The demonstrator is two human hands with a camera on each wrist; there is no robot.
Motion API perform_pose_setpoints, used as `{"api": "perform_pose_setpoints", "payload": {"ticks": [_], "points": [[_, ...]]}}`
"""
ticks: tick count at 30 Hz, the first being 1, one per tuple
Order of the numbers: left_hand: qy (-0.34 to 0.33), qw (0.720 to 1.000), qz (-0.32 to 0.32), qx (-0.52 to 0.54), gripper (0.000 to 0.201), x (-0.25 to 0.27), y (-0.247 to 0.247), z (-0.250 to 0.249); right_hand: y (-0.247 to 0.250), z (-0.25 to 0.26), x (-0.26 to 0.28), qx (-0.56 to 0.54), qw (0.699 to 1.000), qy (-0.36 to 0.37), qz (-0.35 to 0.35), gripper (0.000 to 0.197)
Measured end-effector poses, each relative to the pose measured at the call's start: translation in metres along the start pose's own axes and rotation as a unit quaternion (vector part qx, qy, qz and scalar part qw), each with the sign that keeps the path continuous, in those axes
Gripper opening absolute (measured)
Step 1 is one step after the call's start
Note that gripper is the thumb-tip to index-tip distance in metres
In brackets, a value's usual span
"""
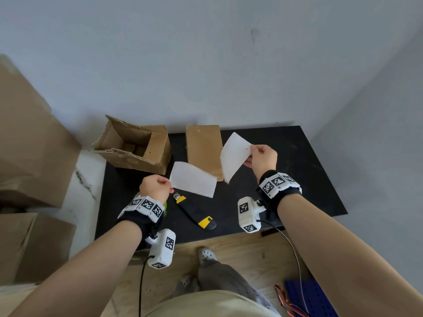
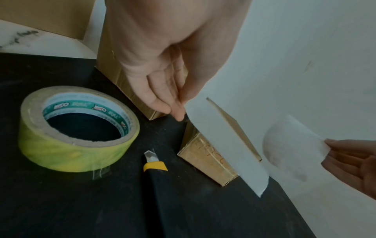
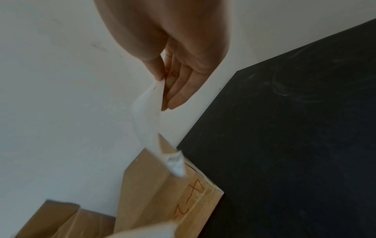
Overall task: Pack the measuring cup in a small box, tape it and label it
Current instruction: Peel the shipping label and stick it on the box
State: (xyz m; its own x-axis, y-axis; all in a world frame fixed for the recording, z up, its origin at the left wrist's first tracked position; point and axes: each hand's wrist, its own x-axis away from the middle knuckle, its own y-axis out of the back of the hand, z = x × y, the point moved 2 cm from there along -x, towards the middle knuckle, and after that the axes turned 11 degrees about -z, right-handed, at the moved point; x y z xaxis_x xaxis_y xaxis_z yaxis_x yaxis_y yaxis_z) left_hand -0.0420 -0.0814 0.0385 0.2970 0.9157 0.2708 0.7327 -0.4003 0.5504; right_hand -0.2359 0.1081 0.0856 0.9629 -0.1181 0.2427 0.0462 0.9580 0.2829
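The small closed box (image 1: 203,149) lies taped on the black table (image 1: 286,179), with handwriting on its side (image 3: 195,198). Above and in front of it, my left hand (image 1: 170,186) pinches one white paper sheet (image 1: 193,183) by its left edge. My right hand (image 1: 251,154) pinches a second white sheet (image 1: 234,154) by its right edge, raised over the box. The two sheets are apart. In the left wrist view the left hand (image 2: 180,112) holds its sheet (image 2: 227,145) just above the box (image 2: 205,154). The measuring cup is not visible.
An open, torn cardboard box (image 1: 135,145) stands at the table's back left. A yellow-and-black utility knife (image 1: 194,211) lies near the front edge, blade out. A roll of tape (image 2: 79,128) sits beside it under my left wrist. Large cartons (image 1: 27,138) stand at the left.
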Motion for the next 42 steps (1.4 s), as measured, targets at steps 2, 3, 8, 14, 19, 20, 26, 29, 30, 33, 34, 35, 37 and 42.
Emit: {"api": "perform_pose_setpoints", "payload": {"ticks": [2, 3, 8, 14, 19, 20, 26, 29, 30, 33, 34, 35, 37, 42], "points": [[-0.001, 1.0, 0.007, -0.007, 0.012, 0.001, 0.001, 0.002, 0.007, 0.0, -0.005, -0.003, 1.0, -0.002, -0.017, 0.015], [0.0, 1.0, 0.014, -0.011, 0.013, 0.001, 0.001, 0.004, 0.01, 0.0, -0.007, -0.001, 1.0, 0.001, -0.023, 0.014], [-0.006, 0.997, 0.074, -0.017, 0.02, 0.005, -0.009, 0.012, 0.013, -0.001, -0.007, 0.005, 1.0, 0.007, -0.023, 0.014], [-0.024, 0.993, 0.101, -0.061, 0.014, 0.006, -0.022, 0.007, 0.004, -0.004, 0.002, 0.006, 1.0, 0.006, 0.013, 0.015], [-0.157, 0.982, 0.059, -0.084, 0.014, 0.015, -0.021, -0.014, -0.009, 0.003, 0.017, -0.029, 0.998, -0.02, 0.049, 0.014], [-0.182, 0.977, 0.073, -0.08, 0.016, 0.018, -0.023, -0.019, -0.012, 0.005, 0.021, -0.035, 0.997, -0.027, 0.056, 0.013], [-0.226, 0.955, 0.15, -0.123, 0.039, 0.036, -0.034, -0.048, -0.036, 0.019, 0.046, -0.052, 0.994, -0.038, 0.085, 0.01], [-0.236, 0.956, 0.137, -0.106, 0.029, 0.039, -0.032, -0.052, -0.04, 0.023, 0.053, -0.042, 0.995, -0.028, 0.086, 0.01], [-0.238, 0.957, 0.128, -0.105, 0.026, 0.037, -0.031, -0.052, -0.04, 0.024, 0.053, -0.043, 0.995, -0.028, 0.088, 0.01], [-0.239, 0.959, 0.121, -0.092, 0.022, 0.032, -0.03, -0.053, -0.04, 0.026, 0.056, -0.061, 0.992, -0.033, 0.109, 0.014], [-0.232, 0.962, 0.12, -0.077, 0.02, 0.029, -0.029, -0.054, -0.04, 0.026, 0.055, -0.066, 0.99, -0.036, 0.119, 0.019], [-0.223, 0.966, 0.117, -0.062, 0.018, 0.026, -0.028, -0.057, -0.04, 0.027, 0.054, -0.069, 0.989, -0.037, 0.129, 0.026], [-0.209, 0.971, 0.11, -0.045, 0.015, 0.019, -0.028, -0.061, -0.04, 0.028, 0.049, -0.076, 0.985, -0.042, 0.147, 0.037], [-0.171, 0.978, 0.116, -0.006, 0.008, -0.002, -0.03, -0.069, -0.045, 0.026, 0.024, -0.036, 0.991, -0.029, 0.127, 0.027]]}}
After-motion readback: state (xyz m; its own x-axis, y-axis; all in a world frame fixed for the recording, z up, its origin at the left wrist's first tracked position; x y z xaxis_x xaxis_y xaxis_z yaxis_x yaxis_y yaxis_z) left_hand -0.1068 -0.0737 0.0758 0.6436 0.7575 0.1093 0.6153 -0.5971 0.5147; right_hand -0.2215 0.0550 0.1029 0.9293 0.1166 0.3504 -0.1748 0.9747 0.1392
